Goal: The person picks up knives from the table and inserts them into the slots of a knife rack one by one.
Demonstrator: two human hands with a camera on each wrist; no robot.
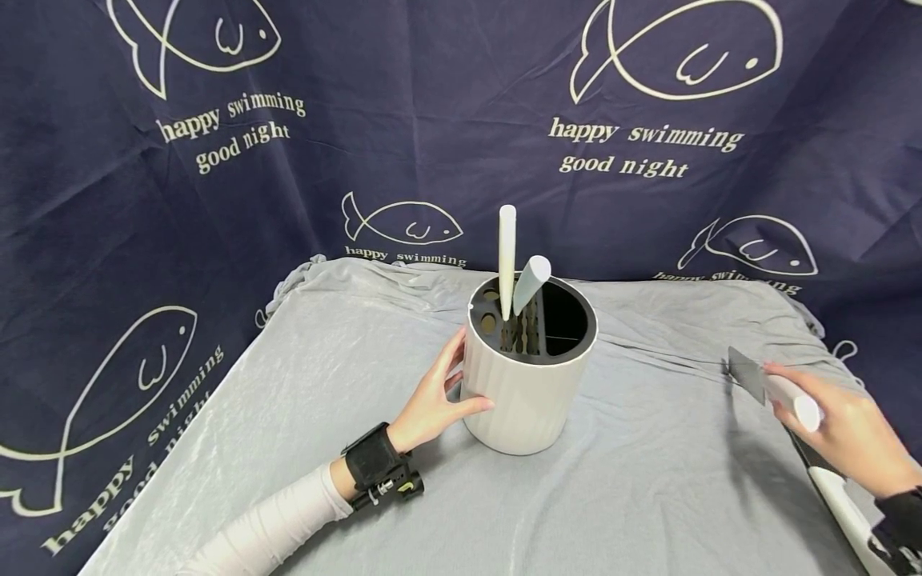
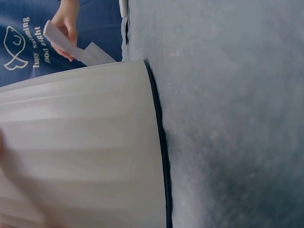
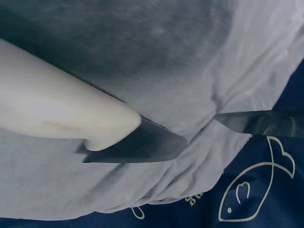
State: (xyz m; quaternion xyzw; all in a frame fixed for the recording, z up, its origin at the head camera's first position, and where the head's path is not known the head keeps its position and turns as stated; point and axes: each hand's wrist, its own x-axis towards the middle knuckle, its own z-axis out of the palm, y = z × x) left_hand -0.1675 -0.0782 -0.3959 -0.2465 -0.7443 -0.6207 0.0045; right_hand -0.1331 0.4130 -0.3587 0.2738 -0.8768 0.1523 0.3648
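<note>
A white round knife holder (image 1: 529, 400) with a black slotted top stands mid-table. Two white-handled utensils (image 1: 507, 256) stick up from its slots, their lower parts hidden. My left hand (image 1: 432, 404) grips the holder's left side, thumb across the front and fingers reaching round behind; in the left wrist view the holder's ribbed wall fills the lower left. At the far right my right hand (image 1: 850, 420) holds a knife by its white handle (image 1: 792, 402); the broad grey blade (image 1: 747, 374) points away to the left, over the cloth.
Below my right hand, a second white-handled knife (image 1: 835, 496) lies along the table's right side; its handle (image 3: 57, 99) looms large in the right wrist view. Rumpled grey cloth (image 1: 346, 336) covers the table. A dark blue printed curtain (image 1: 432, 120) hangs behind and at both sides.
</note>
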